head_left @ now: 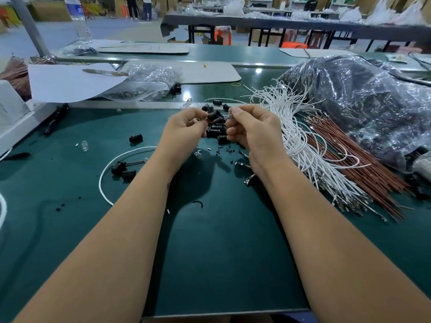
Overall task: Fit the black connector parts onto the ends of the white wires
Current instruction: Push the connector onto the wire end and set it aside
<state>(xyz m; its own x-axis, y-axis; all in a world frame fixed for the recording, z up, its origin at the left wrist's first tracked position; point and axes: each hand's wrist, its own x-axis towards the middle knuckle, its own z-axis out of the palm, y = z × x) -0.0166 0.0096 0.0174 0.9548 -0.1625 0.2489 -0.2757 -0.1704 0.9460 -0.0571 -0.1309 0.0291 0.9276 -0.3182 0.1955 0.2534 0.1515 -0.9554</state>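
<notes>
I am pinching 1 black connector point(213, 115) in my left hand point(184, 127); my right hand point(253, 129) is curled, contents unclear. White wires point(300, 145) are lying at 3 o'clock; next I judge I am needing a wire end lined up.

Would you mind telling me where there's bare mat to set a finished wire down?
Free: green mat between the forearms, and front left below the looped white wire. Crowded: black connector pile under the hands, white wire bundle on the right.
</notes>
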